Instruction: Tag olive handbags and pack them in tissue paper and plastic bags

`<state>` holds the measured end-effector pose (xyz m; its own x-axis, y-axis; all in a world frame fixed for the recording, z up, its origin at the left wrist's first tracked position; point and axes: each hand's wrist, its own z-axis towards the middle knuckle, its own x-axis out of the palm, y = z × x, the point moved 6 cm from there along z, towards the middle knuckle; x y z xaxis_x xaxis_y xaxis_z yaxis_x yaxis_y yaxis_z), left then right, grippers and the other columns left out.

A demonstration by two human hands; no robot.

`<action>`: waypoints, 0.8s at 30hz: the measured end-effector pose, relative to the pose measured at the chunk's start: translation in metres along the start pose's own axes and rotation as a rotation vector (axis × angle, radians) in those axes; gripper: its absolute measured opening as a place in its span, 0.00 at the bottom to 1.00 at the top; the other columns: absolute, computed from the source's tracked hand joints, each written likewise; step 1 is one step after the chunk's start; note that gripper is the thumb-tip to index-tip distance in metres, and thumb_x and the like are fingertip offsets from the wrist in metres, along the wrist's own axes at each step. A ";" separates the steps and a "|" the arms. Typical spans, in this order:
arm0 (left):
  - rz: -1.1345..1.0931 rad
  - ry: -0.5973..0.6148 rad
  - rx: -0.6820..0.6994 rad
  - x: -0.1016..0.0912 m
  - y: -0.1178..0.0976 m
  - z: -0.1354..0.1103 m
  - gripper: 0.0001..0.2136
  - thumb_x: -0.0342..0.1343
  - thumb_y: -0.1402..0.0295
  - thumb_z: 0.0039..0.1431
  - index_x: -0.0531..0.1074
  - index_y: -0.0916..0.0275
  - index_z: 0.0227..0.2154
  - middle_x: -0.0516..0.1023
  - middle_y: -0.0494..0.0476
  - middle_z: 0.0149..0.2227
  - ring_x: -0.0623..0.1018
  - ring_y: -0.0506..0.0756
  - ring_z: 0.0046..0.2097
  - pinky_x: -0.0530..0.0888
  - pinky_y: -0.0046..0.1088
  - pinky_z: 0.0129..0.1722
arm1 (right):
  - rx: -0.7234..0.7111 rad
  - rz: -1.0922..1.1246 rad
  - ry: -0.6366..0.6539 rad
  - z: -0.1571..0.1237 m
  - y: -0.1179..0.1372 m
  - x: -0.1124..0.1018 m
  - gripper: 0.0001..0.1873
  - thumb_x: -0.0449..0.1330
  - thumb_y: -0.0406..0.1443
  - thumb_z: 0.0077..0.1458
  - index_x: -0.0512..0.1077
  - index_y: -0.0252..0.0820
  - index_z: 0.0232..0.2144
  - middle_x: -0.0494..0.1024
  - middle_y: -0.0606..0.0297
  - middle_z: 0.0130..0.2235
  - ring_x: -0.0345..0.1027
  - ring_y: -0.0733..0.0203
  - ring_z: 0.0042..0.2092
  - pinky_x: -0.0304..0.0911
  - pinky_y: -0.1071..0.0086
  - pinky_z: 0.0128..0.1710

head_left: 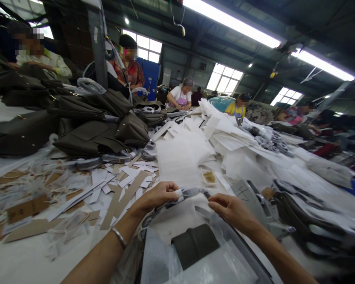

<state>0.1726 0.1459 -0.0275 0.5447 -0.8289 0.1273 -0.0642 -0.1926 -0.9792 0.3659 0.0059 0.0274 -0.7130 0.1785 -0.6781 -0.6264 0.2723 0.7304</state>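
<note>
In front of me is a dark olive bag [197, 244], partly covered by white sheets and clear film. Its handle [193, 192] arches across the top in a greyish plastic wrapping. My left hand [161, 195], with a bracelet at the wrist, pinches a small white strip [179, 194] against the left part of the handle. Closed fingertips of my right hand [232, 207] are at the right end of the same handle; the exact spot they grip is partly hidden.
Several olive bags [91, 136] are heaped at the left. Card and paper strips [127, 193] litter the table's left side. White sheets [180, 156] pile up ahead, beside a small packet [209, 177]. More wrapped bags [301, 221] lie at the right. Other people work farther back.
</note>
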 end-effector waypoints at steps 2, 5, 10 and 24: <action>0.003 0.019 0.001 0.001 -0.001 0.000 0.15 0.62 0.64 0.41 0.72 0.66 0.33 0.73 0.49 0.26 0.67 0.48 0.26 0.60 0.23 0.27 | 0.077 0.013 -0.183 -0.016 -0.021 -0.037 0.18 0.63 0.49 0.52 0.80 0.42 0.33 0.79 0.63 0.29 0.69 0.60 0.28 0.62 0.70 0.27; 0.044 0.030 -0.004 0.001 -0.002 0.001 0.16 0.62 0.62 0.42 0.72 0.66 0.33 0.73 0.49 0.27 0.67 0.48 0.27 0.60 0.24 0.27 | 0.215 0.060 -0.455 -0.051 -0.064 -0.104 0.23 0.63 0.53 0.47 0.80 0.40 0.32 0.78 0.61 0.28 0.70 0.57 0.29 0.64 0.67 0.28; 0.085 0.038 -0.006 0.000 -0.002 0.006 0.18 0.63 0.57 0.42 0.72 0.65 0.33 0.72 0.49 0.27 0.68 0.50 0.29 0.62 0.25 0.29 | 0.448 0.038 -0.656 -0.104 -0.133 -0.175 0.17 0.67 0.48 0.37 0.80 0.42 0.27 0.81 0.60 0.33 0.72 0.49 0.40 0.65 0.65 0.36; 0.064 -0.070 0.022 0.000 0.000 0.005 0.22 0.66 0.51 0.39 0.74 0.63 0.32 0.75 0.51 0.29 0.73 0.54 0.31 0.67 0.27 0.32 | 0.505 0.361 -0.605 -0.088 -0.182 -0.155 0.15 0.68 0.43 0.31 0.78 0.38 0.23 0.77 0.64 0.25 0.67 0.62 0.30 0.61 0.68 0.33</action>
<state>0.1763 0.1488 -0.0278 0.5973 -0.8002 0.0541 -0.0827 -0.1286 -0.9882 0.5626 -0.1544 0.0069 -0.4614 0.7681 -0.4440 -0.0772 0.4638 0.8826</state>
